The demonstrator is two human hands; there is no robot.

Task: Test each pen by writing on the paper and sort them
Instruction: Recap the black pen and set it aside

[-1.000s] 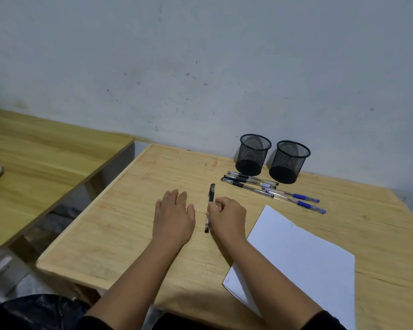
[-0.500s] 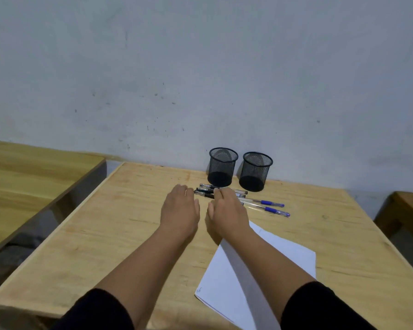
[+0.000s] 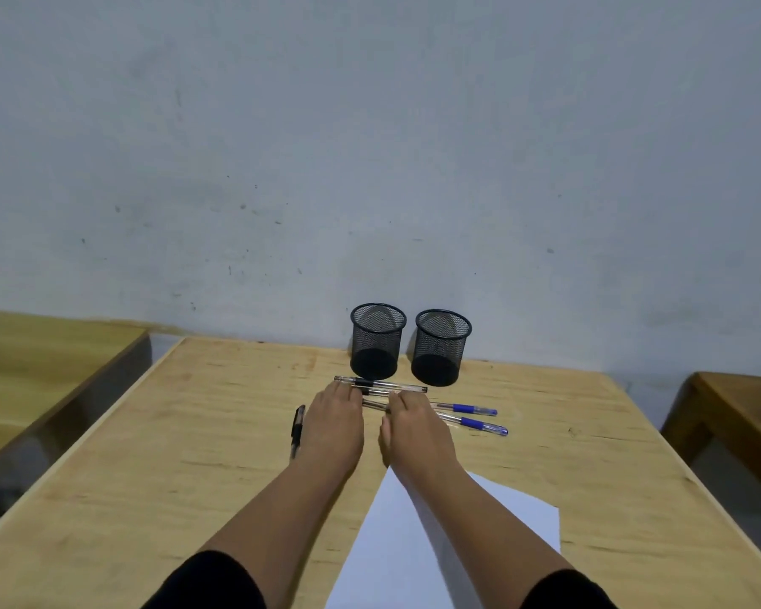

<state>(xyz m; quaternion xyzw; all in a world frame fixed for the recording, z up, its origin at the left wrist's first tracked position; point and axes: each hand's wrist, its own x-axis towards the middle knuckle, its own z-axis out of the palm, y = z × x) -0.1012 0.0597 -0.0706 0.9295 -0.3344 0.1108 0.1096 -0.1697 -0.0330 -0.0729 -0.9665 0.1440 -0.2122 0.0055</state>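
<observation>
Several pens lie in a row in front of two black mesh cups, the left cup point(image 3: 376, 340) and the right cup point(image 3: 443, 347). The clear pens with black caps point(image 3: 385, 385) are at the left of the row. Two blue-capped pens point(image 3: 473, 409) stick out to the right. My left hand point(image 3: 332, 428) and my right hand point(image 3: 416, 432) lie palm down side by side, fingertips touching the row and hiding its middle. Neither hand grips a pen. One black pen point(image 3: 297, 430) lies alone just left of my left hand. A white sheet of paper point(image 3: 414, 560) lies under my right forearm.
The wooden table point(image 3: 172, 468) stands against a grey wall. A second wooden table point(image 3: 40, 371) is to the left across a gap, and another one point(image 3: 743, 410) is at the right edge.
The camera has tilted up and turned left. The black pen that lay by my right hand now lies left of my left hand. Both hands have reached forward to the pen row.
</observation>
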